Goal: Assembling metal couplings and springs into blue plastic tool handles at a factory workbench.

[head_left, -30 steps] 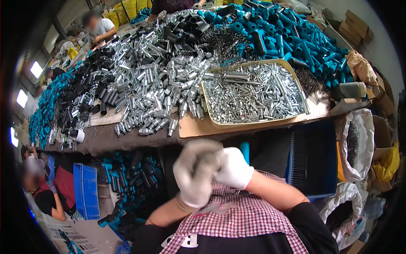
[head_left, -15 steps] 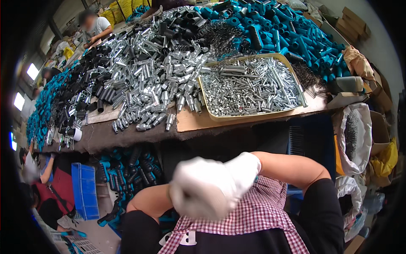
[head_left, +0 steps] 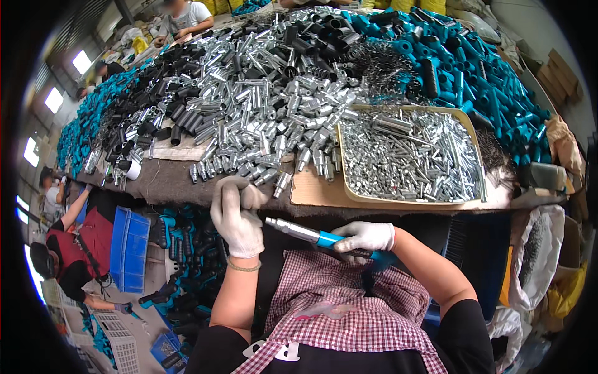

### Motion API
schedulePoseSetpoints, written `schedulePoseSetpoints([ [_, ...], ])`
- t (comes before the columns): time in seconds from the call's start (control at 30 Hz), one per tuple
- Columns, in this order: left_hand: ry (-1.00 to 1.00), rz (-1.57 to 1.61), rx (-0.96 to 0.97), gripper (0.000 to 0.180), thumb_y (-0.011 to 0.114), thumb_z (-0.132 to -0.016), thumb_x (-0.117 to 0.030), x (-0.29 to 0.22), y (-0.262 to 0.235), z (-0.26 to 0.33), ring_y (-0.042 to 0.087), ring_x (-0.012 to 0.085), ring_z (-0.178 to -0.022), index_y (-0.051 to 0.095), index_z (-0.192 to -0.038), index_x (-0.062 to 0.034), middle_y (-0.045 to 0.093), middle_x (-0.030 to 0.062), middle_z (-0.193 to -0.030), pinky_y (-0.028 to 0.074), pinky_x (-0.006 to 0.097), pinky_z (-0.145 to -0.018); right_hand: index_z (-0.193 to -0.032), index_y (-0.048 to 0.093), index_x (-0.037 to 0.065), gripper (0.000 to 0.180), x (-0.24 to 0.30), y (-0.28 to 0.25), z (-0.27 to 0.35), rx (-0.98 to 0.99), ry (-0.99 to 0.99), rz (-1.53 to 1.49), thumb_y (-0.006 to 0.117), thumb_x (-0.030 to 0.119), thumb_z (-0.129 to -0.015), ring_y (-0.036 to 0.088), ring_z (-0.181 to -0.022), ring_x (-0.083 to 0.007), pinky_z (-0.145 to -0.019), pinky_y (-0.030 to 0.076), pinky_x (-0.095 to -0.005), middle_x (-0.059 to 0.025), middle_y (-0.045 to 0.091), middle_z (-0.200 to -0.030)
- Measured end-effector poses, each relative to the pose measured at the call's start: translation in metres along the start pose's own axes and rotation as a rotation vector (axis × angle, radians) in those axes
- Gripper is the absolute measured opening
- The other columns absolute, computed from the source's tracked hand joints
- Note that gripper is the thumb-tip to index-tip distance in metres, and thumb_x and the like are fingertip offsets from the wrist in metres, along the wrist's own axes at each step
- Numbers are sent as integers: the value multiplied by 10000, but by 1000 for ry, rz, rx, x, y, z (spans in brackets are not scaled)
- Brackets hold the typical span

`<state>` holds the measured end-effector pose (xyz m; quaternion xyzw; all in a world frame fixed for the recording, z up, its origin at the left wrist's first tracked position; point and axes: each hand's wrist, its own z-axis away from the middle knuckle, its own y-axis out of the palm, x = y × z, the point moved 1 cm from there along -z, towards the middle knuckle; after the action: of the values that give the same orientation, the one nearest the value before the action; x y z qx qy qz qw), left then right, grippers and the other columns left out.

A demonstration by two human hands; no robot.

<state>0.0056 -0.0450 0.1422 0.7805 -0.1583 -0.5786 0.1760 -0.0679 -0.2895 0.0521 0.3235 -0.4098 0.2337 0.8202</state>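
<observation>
Two white-gloved hands work at the near edge of a long bench [head_left: 187, 184] covered in dark felt. The right hand [head_left: 366, 237] has its grip closed around the blue handle of a tool with a silver metal shaft [head_left: 305, 234], which lies nearly level above the checked red-and-white apron [head_left: 349, 305], shaft tip pointing to the person's left. The left hand [head_left: 235, 215] is raised at the bench edge, fingers loosely curled; whether its grip holds anything cannot be told. Just beyond it lies a heap of shiny silver metal tubes [head_left: 261, 124], with black tubes [head_left: 168, 106] to the left and blue plastic handles [head_left: 473, 68] at the far right. A shallow tan tray [head_left: 349, 187] full of small silver pins [head_left: 411, 156] sits on cardboard to the right. Below the bench stands a blue plastic crate [head_left: 129, 249].
</observation>
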Motion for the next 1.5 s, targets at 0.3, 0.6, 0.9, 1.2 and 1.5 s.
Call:
schedulePoseSetpoints([
  [0.3, 695, -991, 291, 78, 684, -826, -109, 53, -6, -27, 631, 335, -820, 678, -890, -65, 646, 117, -873, 519, 425, -773, -1361, 554, 77, 598, -52, -132, -88, -443, -262, 1081, 669, 459, -916, 665, -1023, -302, -912, 525, -420, -175, 684, -1151],
  [0.6, 683, -1181, 318, 163, 732, -725, -86, 56, -4, -23, 602, 276, -862, 686, -875, -132, 625, 29, -893, 514, 415, -808, -1372, 545, 80, 612, -39, -225, -131, -477, -380, 1156, 681, 450, -904, 664, -1035, -313, -923, 520, -422, -174, 685, -1166],
  [0.9, 703, -1234, 434, 119, 719, -793, -140, 59, -7, -32, 565, 258, -795, 644, -885, -143, 572, 27, -860, 495, 412, -732, -1383, 535, 84, 628, -53, -249, -177, -513, -470, 1145, 692, 441, -891, 663, -1047, -324, -935, 515, -424, -172, 687, -1181],
  [1.2, 687, -1214, 407, 139, 736, -761, -112, 56, -5, -33, 581, 258, -810, 655, -868, -146, 599, 18, -864, 506, 404, -764, -1395, 526, 87, 645, -66, -229, -175, -565, -517, 1182, 703, 432, -879, 662, -1059, -334, -946, 510, -425, -171, 689, -1197],
  [1.5, 719, -1160, 358, 137, 722, -742, -90, 53, -8, -20, 624, 280, -836, 655, -856, -126, 632, 42, -871, 522, 412, -776, -1406, 517, 91, 663, -80, -179, -133, -677, -568, 1231, 715, 423, -866, 662, -1071, -345, -958, 505, -427, -170, 691, -1212],
])
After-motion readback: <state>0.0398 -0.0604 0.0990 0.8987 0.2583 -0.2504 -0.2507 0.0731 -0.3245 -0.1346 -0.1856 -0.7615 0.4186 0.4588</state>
